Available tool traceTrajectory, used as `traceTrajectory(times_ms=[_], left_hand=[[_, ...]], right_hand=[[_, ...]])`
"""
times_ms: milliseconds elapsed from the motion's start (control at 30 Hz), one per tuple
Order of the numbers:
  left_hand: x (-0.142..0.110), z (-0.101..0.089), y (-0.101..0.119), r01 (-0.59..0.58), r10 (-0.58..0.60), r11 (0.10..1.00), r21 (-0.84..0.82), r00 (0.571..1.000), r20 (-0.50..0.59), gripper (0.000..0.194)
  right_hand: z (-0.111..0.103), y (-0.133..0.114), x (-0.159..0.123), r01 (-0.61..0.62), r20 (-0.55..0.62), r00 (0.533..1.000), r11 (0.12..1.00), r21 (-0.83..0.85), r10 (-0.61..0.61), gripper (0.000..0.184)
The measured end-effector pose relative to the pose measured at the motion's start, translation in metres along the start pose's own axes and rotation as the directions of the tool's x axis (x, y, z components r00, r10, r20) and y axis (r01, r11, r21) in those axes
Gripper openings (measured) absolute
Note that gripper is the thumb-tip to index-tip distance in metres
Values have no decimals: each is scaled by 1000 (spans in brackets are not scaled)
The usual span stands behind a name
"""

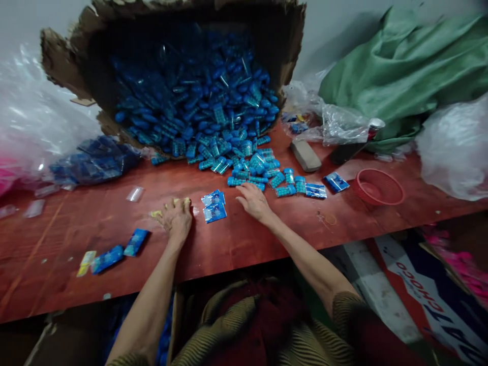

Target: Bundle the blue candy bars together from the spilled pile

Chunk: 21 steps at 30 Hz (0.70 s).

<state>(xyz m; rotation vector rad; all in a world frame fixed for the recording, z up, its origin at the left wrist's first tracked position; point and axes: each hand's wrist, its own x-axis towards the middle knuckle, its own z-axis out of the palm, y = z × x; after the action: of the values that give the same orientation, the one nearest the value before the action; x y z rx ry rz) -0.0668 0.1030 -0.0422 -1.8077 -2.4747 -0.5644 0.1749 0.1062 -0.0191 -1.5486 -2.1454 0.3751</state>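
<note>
My left hand lies palm down on the red table, fingers spread. Yellow bits show at its fingertips; whether they are finger covers or small slips I cannot tell. My right hand is at the near edge of a heap of small blue-capped clear bottles, thumb apart from the fingers, the fingertips close to a bottle. Between my hands lie a few blue printed sachets. Left of my left hand are two filled blue packets and a yellow-and-white slip.
A torn cardboard box on its side spills bottles onto the table. To the right are a grey block, a red plastic basket and a green sack. A clear bag of blue packets lies left.
</note>
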Motion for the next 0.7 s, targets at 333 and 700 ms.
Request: traceTrajectory(times_ms=[333,700], left_hand=[[-6,-4,-8,-81,84,995,-58,996,39,37],[-21,-5,-11,-128,131,990,-58,990,51,48]], right_hand=[[14,10,4,91,130,990,965,-248,-60,48],[53,-51,-32,310,333,905,946,-95,-263,72]])
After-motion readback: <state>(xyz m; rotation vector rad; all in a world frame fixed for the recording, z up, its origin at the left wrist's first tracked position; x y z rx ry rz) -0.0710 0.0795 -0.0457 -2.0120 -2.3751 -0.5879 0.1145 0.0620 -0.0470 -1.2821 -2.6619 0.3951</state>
